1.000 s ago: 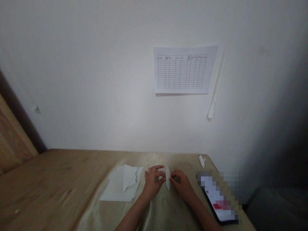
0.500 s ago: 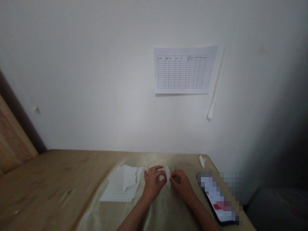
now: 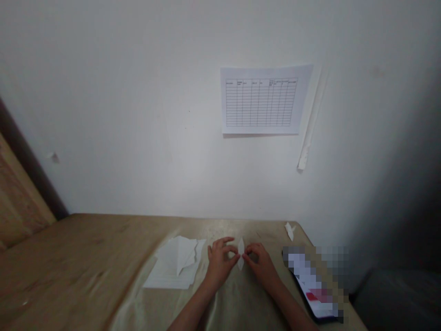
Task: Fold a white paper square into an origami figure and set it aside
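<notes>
Between my two hands is a small white folded paper (image 3: 241, 246), narrow and pointed at both ends, standing lengthwise away from me. My left hand (image 3: 220, 256) pinches its left side between thumb and forefinger, the other fingers spread above. On the opposite side, my right hand (image 3: 259, 258) pinches the right edge with thumb and forefinger, its remaining fingers curled. Left of my left hand lies a pile of white paper sheets (image 3: 168, 278), with creased, partly folded paper (image 3: 182, 253) on top.
A phone (image 3: 312, 294), partly pixelated, lies near the table's right edge. Behind it sits a small folded paper piece (image 3: 290, 231). The brown table covering (image 3: 86, 262) is wrinkled and meets the white wall, where a printed table sheet (image 3: 260, 101) hangs. Wood (image 3: 20, 197) stands at far left.
The folded paper between my fingers looks slightly wider and flatter, and my left fingertips have shifted a little to the right. My right hand is nearly unmoved.
</notes>
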`<state>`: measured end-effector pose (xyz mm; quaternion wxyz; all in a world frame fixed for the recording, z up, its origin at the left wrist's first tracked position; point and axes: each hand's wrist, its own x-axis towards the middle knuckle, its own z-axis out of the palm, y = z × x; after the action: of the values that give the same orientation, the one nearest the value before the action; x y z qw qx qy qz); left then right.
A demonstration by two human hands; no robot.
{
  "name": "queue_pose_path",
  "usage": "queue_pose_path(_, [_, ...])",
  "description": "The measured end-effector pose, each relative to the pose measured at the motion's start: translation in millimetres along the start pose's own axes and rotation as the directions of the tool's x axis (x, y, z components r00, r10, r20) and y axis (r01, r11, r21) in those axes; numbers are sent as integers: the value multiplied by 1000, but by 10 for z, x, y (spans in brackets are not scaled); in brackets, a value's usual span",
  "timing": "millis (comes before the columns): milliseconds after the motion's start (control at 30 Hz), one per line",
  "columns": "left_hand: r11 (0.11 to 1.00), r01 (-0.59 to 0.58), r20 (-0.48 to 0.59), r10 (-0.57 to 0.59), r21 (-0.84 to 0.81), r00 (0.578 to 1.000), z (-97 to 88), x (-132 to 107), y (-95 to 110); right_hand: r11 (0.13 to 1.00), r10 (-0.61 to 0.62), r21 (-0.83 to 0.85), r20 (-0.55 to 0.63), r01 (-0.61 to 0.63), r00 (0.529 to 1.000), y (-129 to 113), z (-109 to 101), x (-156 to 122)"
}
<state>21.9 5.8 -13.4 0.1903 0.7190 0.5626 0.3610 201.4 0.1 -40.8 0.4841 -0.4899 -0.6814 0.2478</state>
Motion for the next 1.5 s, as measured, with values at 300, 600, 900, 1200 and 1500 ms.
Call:
queue_pose_path(300, [997, -62, -71, 60, -35, 996, 28, 18, -49, 1000, -21, 0, -15, 21, 1000, -45, -13, 0])
queue_pose_path(600, [996, -84, -93, 86, 22, 992, 9, -14, 24, 990, -46, -134, -76, 36, 996, -25, 51, -16])
queue_pose_path(900, [991, -127, -123, 132, 50, 984, -1, -56, 53, 997, -52, -57, -62, 48, 997, -144, 42, -44])
queue_pose_path(1200, [987, -138, -109, 147, 80, 983, 8, -71, 47, 999, -49, -20, -91, 47, 995, -88, 34, -31])
queue_pose_path(1500, [976, -179, -80, 189, 125, 979, -21, -95, 68, 1000, -1, 1, -96, 1, 995, -55, 39, -26])
